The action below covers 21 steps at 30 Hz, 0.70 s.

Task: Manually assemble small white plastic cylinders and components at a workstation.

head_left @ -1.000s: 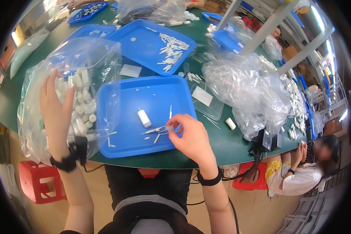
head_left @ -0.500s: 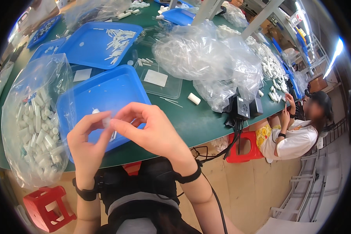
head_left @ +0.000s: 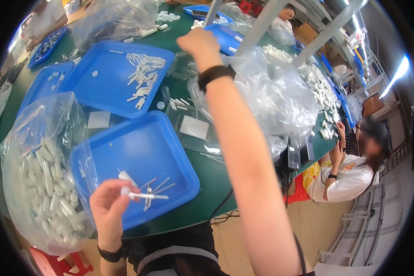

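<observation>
My left hand point(head_left: 109, 207) is closed in a pinch on a small white round cap point(head_left: 125, 190), above the near blue tray point(head_left: 184, 184). A thin white stick point(head_left: 147, 196) extends from beside the cap over the tray; whether it is joined to the cap I cannot tell. More sticks point(head_left: 163, 185) and a white cylinder point(head_left: 125, 176) lie in that tray. Far across the table, my right hand point(head_left: 200, 43) has its fingers curled down, near some clear tubes point(head_left: 181, 73). Whatever is between those fingers is hidden.
At left stands a clear bag point(head_left: 50, 193) of white cylinders. Behind the near tray lies another blue tray point(head_left: 101, 92) with white sticks. Crumpled plastic bags point(head_left: 280, 96) and a black device point(head_left: 293, 156) are at right, beyond my forearm. A person point(head_left: 349, 170) sits at far right.
My hands have parted. The right one has swung forward across the table, while the left has moved lower over the near tray, keeping the small white cap. The view has shifted.
</observation>
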Tool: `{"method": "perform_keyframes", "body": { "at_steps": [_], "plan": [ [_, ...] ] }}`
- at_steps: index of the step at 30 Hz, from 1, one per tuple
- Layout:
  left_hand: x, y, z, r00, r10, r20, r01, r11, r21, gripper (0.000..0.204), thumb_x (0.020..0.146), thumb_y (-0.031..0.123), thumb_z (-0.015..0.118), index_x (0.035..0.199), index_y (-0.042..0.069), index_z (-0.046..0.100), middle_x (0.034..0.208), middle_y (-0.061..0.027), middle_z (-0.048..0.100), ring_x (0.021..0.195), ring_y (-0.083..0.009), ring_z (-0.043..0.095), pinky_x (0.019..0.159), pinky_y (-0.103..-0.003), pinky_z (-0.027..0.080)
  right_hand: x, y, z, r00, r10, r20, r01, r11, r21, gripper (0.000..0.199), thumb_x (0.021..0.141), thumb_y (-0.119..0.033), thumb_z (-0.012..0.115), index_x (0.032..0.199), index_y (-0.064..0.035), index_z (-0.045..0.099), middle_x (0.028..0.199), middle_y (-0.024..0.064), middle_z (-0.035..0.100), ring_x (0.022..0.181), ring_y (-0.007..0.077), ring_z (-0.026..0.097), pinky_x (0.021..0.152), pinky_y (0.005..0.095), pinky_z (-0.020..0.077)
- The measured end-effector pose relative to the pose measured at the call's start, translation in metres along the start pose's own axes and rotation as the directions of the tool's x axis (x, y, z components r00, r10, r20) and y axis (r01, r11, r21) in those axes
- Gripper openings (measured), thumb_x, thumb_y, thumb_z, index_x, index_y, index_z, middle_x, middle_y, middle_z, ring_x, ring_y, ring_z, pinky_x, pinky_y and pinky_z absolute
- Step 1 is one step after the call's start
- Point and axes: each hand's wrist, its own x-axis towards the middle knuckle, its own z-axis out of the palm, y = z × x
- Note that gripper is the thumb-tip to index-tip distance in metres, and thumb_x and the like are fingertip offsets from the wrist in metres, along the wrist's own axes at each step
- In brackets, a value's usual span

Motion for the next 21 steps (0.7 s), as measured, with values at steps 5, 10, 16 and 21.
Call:
{"method": "perform_keyframes", "body": {
  "at_steps": [5,10,16,21],
  "plan": [
    [0.008,-0.004,-0.008,0.991,-0.128,0.029,0.13,0.984,-0.124,0.022,0.077,0.002,0.064,0.097,-0.005,0.059,0.084,-0.017,0.066,0.079,-0.0215,0.064,0.074,-0.032,0.051,0.057,0.066,0.002,0.99,-0.031,0.135,0.092,0.872,-0.481,0.054,0.076,-0.035,0.06,0.124,-0.0084,0.056,0.137,0.0159,0.044,0.129,0.0354,0.038,0.105,0.0472,0.0295],
    [0.01,0.002,-0.012,0.984,-0.175,-0.014,0.171,0.974,-0.147,0.025,0.074,0.01,0.068,0.092,-0.004,0.059,0.082,-0.0146,0.063,0.077,-0.0212,0.063,0.07,-0.031,0.049,0.069,0.067,-0.001,0.802,0.149,0.579,0.279,0.764,-0.582,0.054,0.072,-0.035,0.069,0.117,-0.006,0.061,0.13,0.0184,0.05,0.122,0.0342,0.047,0.1,0.0399,0.0379],
    [0.011,0.0,-0.019,0.954,-0.236,0.187,0.268,0.948,-0.171,0.028,0.081,0.006,0.065,0.106,-0.005,0.056,0.096,-0.0135,0.062,0.091,-0.0197,0.06,0.082,-0.031,0.047,0.158,0.117,0.044,0.998,0.05,0.024,-0.038,0.928,-0.37,0.047,0.084,-0.035,0.053,0.119,-0.0042,0.056,0.132,0.0205,0.047,0.122,0.0366,0.046,0.098,0.042,0.0399],
    [0.014,-0.003,-0.021,0.953,-0.247,0.178,0.281,0.937,-0.207,0.025,0.082,0.002,0.063,0.105,-0.005,0.056,0.095,-0.0122,0.06,0.09,-0.0199,0.059,0.082,-0.031,0.047,0.214,0.167,0.05,0.931,0.329,-0.157,-0.365,0.855,-0.368,0.055,0.084,-0.034,0.054,0.132,-0.0089,0.046,0.138,0.021,0.04,0.124,0.0384,0.043,0.101,0.0449,0.0369]
  ]
}}
